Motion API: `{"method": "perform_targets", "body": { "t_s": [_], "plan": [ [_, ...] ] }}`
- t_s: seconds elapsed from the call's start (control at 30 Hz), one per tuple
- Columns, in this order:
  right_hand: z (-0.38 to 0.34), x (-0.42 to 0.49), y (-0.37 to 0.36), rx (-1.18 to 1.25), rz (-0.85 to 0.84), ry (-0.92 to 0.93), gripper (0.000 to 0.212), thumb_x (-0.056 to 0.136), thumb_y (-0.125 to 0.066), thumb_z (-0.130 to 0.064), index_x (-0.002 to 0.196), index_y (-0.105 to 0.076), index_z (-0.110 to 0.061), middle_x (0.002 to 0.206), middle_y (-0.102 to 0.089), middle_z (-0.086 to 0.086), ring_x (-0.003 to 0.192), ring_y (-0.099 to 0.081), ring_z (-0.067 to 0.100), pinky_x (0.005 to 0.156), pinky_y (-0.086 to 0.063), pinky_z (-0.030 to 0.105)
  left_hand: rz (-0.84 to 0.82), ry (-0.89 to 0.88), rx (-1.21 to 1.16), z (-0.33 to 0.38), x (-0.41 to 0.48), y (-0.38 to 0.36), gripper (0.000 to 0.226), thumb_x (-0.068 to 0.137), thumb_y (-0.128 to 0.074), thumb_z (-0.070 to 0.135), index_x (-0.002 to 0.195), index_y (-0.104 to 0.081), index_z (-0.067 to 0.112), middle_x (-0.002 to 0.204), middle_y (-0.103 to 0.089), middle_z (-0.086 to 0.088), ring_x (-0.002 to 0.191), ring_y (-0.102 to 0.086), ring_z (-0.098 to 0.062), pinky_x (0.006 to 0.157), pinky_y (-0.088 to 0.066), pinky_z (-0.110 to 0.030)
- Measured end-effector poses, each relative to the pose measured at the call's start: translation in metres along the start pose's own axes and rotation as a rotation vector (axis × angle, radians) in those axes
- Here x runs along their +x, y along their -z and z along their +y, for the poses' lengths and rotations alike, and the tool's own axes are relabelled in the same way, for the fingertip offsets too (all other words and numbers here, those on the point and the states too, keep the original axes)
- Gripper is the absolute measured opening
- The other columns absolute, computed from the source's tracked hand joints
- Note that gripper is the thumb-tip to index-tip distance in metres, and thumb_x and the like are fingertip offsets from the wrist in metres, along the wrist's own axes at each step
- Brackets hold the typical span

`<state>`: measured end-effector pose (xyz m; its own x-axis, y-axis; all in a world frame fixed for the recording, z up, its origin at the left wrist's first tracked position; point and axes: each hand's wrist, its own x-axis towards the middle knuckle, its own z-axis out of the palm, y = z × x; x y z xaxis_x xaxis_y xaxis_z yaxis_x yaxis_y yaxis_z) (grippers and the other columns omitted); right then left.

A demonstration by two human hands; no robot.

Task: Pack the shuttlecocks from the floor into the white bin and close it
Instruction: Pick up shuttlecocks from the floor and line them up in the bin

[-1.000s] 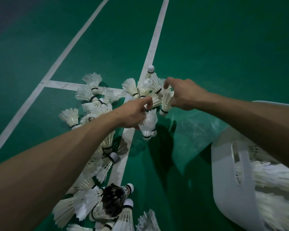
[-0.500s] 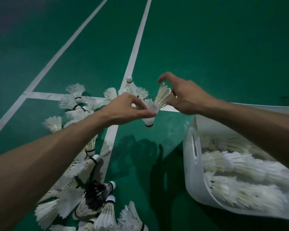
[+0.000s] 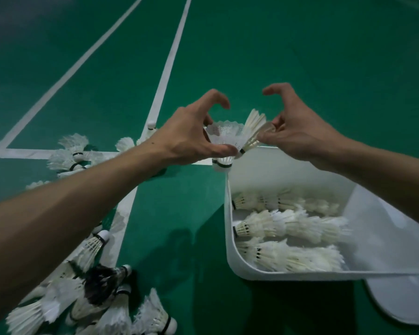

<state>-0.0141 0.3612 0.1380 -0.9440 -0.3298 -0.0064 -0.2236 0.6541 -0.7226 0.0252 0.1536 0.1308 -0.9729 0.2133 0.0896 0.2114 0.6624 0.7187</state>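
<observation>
My left hand [image 3: 191,136] pinches a white shuttlecock [image 3: 224,139] by its feather skirt, cork end down, just above the far left corner of the white bin [image 3: 230,238]. My right hand [image 3: 298,131] pinches a second shuttlecock [image 3: 253,131], tilted with its cork toward the first one. The two shuttlecocks touch. Inside the bin lie three rows of stacked shuttlecocks [image 3: 286,223]. Several loose shuttlecocks [image 3: 102,293] are scattered on the green floor at the left.
The bin's white lid [image 3: 404,298] lies flat on the floor at the bin's near right corner. White court lines [image 3: 165,76] cross the green floor [image 3: 300,44]. More loose shuttlecocks [image 3: 70,153] lie by the line junction at the left.
Both hands lifted from the floor pile, each with a shuttlecock, and moved right over the bin's far left corner. The view swung right, so more of the bin shows.
</observation>
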Motion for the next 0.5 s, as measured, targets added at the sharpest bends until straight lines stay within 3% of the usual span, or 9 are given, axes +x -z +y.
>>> {"method": "perform_targets", "body": {
  "t_s": [0.13, 0.23, 0.33, 0.43, 0.5],
  "plan": [
    [0.015, -0.018, 0.023, -0.006, 0.048, -0.026, 0.062, 0.086, -0.068, -0.015, 0.132, -0.034, -0.041, 0.076, -0.053, 0.002, 0.064, -0.051, 0.016, 0.053, -0.043, 0.03, -0.055, -0.05, 0.03, 0.03, 0.011, -0.014, 0.072, 0.063, -0.081, 0.045, 0.123, -0.042, 0.037, 0.097, -0.054, 0.001, 0.076, -0.06, -0.01, 0.076, -0.052, -0.026],
    [0.033, -0.032, 0.04, -0.026, 0.061, -0.053, 0.053, 0.087, -0.068, -0.018, 0.128, -0.041, -0.039, 0.076, -0.053, 0.003, 0.064, -0.051, 0.016, 0.055, -0.044, 0.031, -0.174, -0.057, 0.076, 0.051, 0.024, -0.029, 0.072, 0.06, -0.078, 0.053, 0.122, -0.044, 0.039, 0.094, -0.054, 0.008, 0.086, -0.056, -0.004, 0.079, -0.047, -0.027],
    [0.059, -0.046, 0.057, -0.085, 0.041, -0.108, 0.038, 0.086, -0.069, -0.019, 0.118, -0.055, -0.033, 0.076, -0.055, 0.0, 0.065, -0.051, 0.015, 0.061, -0.044, 0.031, -0.36, -0.086, 0.163, 0.073, 0.039, -0.053, 0.076, 0.061, -0.077, 0.055, 0.127, -0.041, 0.04, 0.09, -0.054, 0.012, 0.085, -0.057, -0.001, 0.079, -0.047, -0.028],
    [0.088, -0.06, 0.072, -0.193, -0.004, -0.186, 0.019, 0.085, -0.071, -0.021, 0.101, -0.066, -0.031, 0.08, -0.06, -0.006, 0.069, -0.058, 0.012, 0.061, -0.043, 0.026, -0.628, -0.068, 0.251, 0.088, 0.056, -0.085, 0.08, 0.067, -0.078, 0.048, 0.133, -0.035, 0.039, 0.082, -0.06, 0.005, 0.068, -0.065, -0.006, 0.061, -0.048, -0.022],
    [0.107, -0.07, 0.079, -0.236, -0.052, -0.256, 0.013, 0.084, -0.072, -0.022, 0.096, -0.07, -0.027, 0.087, -0.066, -0.003, 0.078, -0.063, 0.014, 0.067, -0.049, 0.028, -0.846, -0.004, 0.316, 0.094, 0.066, -0.108, 0.085, 0.069, -0.078, 0.042, 0.139, -0.03, 0.04, 0.081, -0.052, 0.005, 0.063, -0.067, -0.008, 0.058, -0.05, -0.021]
  ]
}}
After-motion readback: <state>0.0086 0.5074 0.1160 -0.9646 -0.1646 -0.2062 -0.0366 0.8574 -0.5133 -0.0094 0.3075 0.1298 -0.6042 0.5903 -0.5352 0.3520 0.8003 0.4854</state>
